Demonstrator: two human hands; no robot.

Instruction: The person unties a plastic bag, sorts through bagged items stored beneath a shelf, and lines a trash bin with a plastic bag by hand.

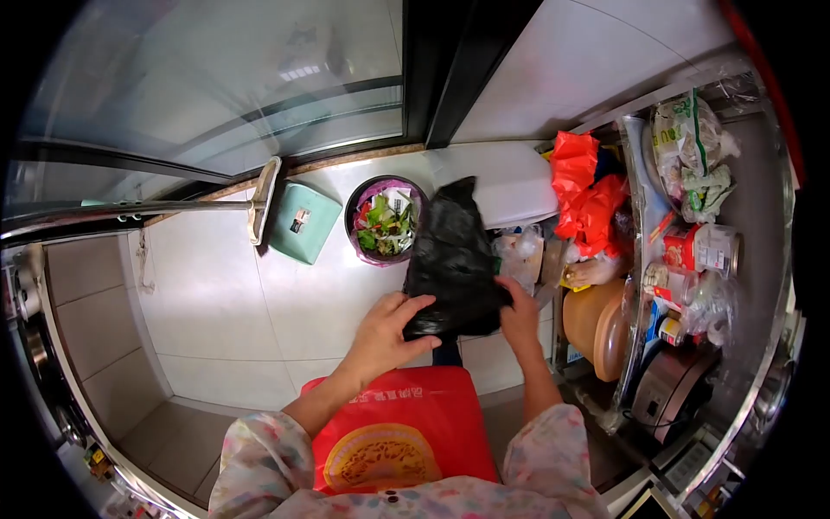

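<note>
Head, two hands (380, 336) (520, 324), seemingly one black bag (450, 259)

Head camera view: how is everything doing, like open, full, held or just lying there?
Black bag: held up; mouth open or shut unclear.
Left hand: at the bag's near edge, thumb and fingers apart.
Right hand: gripping the bag's side.
Bin: uncovered, lined, holding green scraps.
Dustpan: on the floor.
Broom head: beside the dustpan.
Red plastic bag: crumpled, on the rack.
</note>
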